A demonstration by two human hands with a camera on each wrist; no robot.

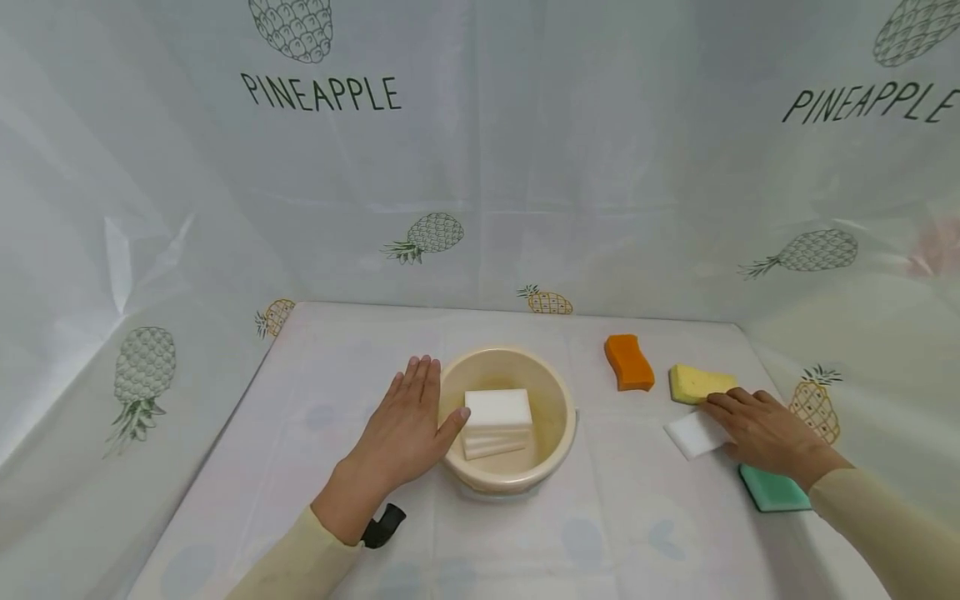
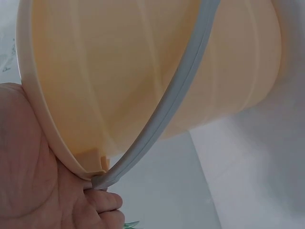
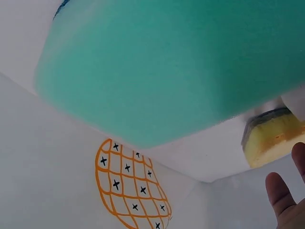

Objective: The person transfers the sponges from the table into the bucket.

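Observation:
My left hand (image 1: 405,425) lies with straight fingers along the left rim of a cream bucket (image 1: 564,450), its thumb over the edge. In the left wrist view the palm touches the bucket's rim (image 2: 43,114), beside the end of the grey handle (image 2: 157,119). A stack of white sponges (image 1: 497,412) is inside the bucket. On the right, my right hand (image 1: 765,433) reaches over a flat white sponge (image 1: 693,433), fingers extended near a yellow sponge (image 1: 697,383). The right wrist view shows fingertips apart from the white piece; the thumb is hidden there.
A green sponge (image 1: 776,490) lies under the right wrist, close to its camera. An orange sponge (image 1: 628,362) sits between the bucket and the yellow sponge. Pineapple-print sheets (image 1: 570,167) wall the table (image 1: 337,350) at the back and sides.

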